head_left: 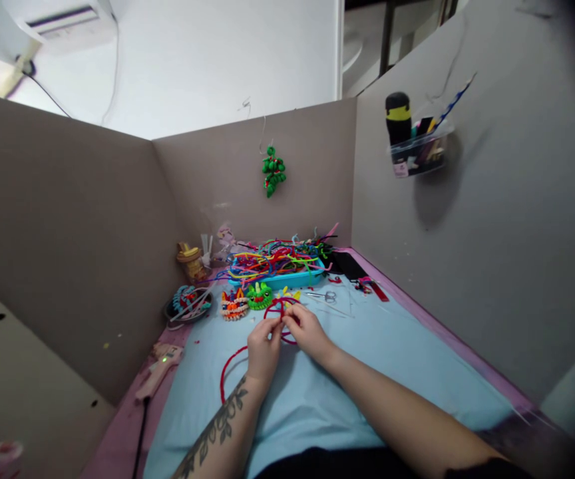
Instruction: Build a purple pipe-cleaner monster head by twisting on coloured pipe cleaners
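Note:
Both hands meet over the middle of a light blue cloth (367, 372), fingertips close together. My left hand (263, 342) pinches a red pipe cleaner (226, 367), whose long end curves down past the left forearm. My right hand (307, 330) is closed on the same red pipe cleaner, which loops around and above the fingers. The exact spot where the fingertips grip is too small to make out. Just beyond the hands sit a green animal head (259, 297) and an orange and cream one (234, 305), with a yellow piece (287, 296) partly behind the red loops.
A blue tray (292, 281) heaped with coloured pipe cleaners stands at the back. Scissors (328, 297) lie right of the hands. At left are a glue gun (160, 372) and a dark bowl (202, 309). Grey partitions (467, 266) enclose the table; a clear bin (420, 153) hangs there.

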The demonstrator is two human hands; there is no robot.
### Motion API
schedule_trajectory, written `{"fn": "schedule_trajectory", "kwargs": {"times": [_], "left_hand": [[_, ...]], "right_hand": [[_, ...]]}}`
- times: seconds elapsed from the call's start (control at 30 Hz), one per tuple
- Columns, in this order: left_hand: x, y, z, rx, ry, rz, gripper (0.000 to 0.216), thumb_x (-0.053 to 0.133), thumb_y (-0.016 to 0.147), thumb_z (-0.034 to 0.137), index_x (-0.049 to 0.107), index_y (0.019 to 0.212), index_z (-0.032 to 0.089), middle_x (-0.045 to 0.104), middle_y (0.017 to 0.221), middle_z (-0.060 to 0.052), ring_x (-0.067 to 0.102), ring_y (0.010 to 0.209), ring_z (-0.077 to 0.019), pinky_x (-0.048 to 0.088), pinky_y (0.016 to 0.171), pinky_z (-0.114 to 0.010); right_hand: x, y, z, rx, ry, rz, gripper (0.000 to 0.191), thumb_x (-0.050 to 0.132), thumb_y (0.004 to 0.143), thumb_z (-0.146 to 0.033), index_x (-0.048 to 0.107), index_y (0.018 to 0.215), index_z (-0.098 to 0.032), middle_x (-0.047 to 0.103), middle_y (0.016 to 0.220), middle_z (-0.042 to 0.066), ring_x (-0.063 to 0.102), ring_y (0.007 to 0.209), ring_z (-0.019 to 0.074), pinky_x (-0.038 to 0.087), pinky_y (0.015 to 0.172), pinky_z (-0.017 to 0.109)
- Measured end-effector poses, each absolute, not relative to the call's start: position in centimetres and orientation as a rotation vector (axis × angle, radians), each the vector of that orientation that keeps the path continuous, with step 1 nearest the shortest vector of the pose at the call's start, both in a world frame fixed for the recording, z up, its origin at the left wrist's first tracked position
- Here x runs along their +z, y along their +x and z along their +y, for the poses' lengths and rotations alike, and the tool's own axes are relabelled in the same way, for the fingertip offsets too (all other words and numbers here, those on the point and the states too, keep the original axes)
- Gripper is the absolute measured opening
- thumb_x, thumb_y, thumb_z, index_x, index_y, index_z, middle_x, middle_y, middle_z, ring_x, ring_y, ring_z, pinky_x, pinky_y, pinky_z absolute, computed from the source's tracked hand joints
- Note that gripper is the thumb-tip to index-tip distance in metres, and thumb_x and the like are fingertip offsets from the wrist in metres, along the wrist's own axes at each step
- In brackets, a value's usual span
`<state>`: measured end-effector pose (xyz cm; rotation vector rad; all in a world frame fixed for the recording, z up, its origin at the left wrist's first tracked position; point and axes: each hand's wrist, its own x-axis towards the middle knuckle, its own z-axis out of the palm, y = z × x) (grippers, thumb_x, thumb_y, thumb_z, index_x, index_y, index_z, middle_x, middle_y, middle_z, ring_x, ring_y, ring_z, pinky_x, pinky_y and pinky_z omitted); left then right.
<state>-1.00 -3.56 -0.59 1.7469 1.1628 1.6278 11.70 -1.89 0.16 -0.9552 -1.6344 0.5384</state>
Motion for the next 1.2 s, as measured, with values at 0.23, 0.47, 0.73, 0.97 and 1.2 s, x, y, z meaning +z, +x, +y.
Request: {"fn": "schedule_trajectory", "kwargs": {"times": [0.23, 0.47, 0.73, 0.97, 1.2], "left_hand": [[-0.3, -1.0, -3.2, 1.539, 1.568, 1.218, 0.013, 0.064, 0.069, 0.029, 0.070, 0.072, 0.019, 0.067, 0.068, -0.004, 0.059, 0.065, -0.0187, 0.046, 0.065, -0.028], [-0.2, -1.1, -2.7, 1.480, 1.396, 1.097, 0.012, 0.068, 0.064, 0.028, 0.068, 0.068, 0.017, 0.066, 0.062, -0.001, 0.058, 0.059, -0.0158, 0.046, 0.062, -0.027], [0.0, -1.3, -2.8, 1.446, 1.525, 1.103, 0.019, 0.064, 0.070, 0.035, 0.064, 0.068, 0.016, 0.064, 0.063, -0.002, 0.057, 0.061, -0.0147, 0.043, 0.061, -0.024], [-0.8, -2.1, -1.7, 1.626, 1.149, 0.982, 0.019, 0.065, 0.070, 0.034, 0.058, 0.070, 0.016, 0.061, 0.062, 0.001, 0.055, 0.062, -0.0120, 0.042, 0.064, -0.023], [-0.3, -2.9, -1.0, 1.593, 0.786, 0.727, 0.022, 0.069, 0.064, 0.031, 0.053, 0.063, 0.016, 0.055, 0.058, 0.003, 0.054, 0.056, -0.0088, 0.048, 0.068, -0.027]], "right_hand": [[0.2, 11.7, -1.8, 0.618, -0.899, -1.598, 0.008, 0.047, 0.073, -0.014, 0.049, 0.068, -0.019, 0.050, 0.066, -0.001, 0.048, 0.064, 0.0140, 0.040, 0.060, 0.025], [0.3, 11.6, -1.7, 0.830, -0.902, -1.495, 0.006, 0.049, 0.069, -0.013, 0.049, 0.067, -0.019, 0.048, 0.058, -0.004, 0.046, 0.055, 0.0115, 0.039, 0.054, 0.023], [0.7, 12.2, -1.9, 0.534, -0.871, -1.657, 0.012, 0.048, 0.074, -0.012, 0.057, 0.070, -0.019, 0.059, 0.070, 0.001, 0.054, 0.071, 0.0162, 0.043, 0.067, 0.028], [1.3, 13.6, -1.8, 0.331, -0.891, -1.452, 0.011, 0.049, 0.080, -0.019, 0.060, 0.082, -0.020, 0.062, 0.082, 0.005, 0.054, 0.086, 0.0201, 0.041, 0.080, 0.034], [0.4, 14.4, 0.1, 0.820, -0.982, -1.085, 0.023, 0.049, 0.080, -0.038, 0.057, 0.088, -0.018, 0.061, 0.082, 0.005, 0.056, 0.075, 0.0180, 0.042, 0.064, 0.028]]}}
